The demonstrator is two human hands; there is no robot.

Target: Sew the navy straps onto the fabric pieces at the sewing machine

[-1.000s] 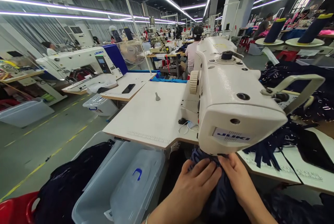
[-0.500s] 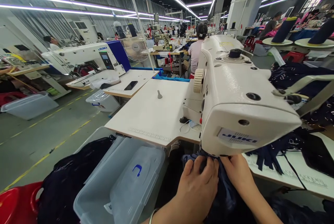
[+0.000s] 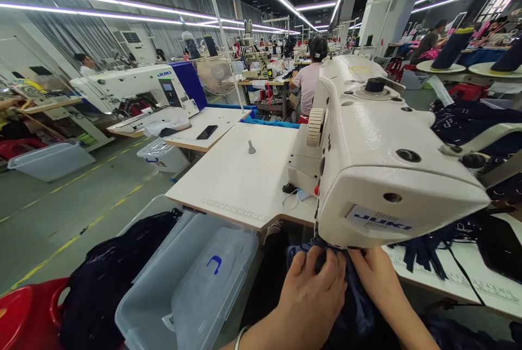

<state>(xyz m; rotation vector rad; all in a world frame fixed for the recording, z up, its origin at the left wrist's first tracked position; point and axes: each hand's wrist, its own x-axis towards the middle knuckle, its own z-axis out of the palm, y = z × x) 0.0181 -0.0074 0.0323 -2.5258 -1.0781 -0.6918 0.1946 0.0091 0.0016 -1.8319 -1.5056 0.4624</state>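
Observation:
Dark navy fabric hangs down under the head of a white JUKI sewing machine. My left hand is closed on this fabric, its fingers curled over the upper edge just below the machine head. Close beside it, my right hand pinches the same fabric, with its fingertips partly hidden behind the machine. The needle area and the cloth's far edge are out of sight behind the head.
A white sewing table carries a small grey metal piece. Below stands a clear plastic bin, near dark cloth and a red stool. Navy straps lie at right. A person sits ahead.
The view has shifted slightly, so the machine appears a little farther right and larger. Both hands keep their hold on the navy fabric, with hardly any movement.

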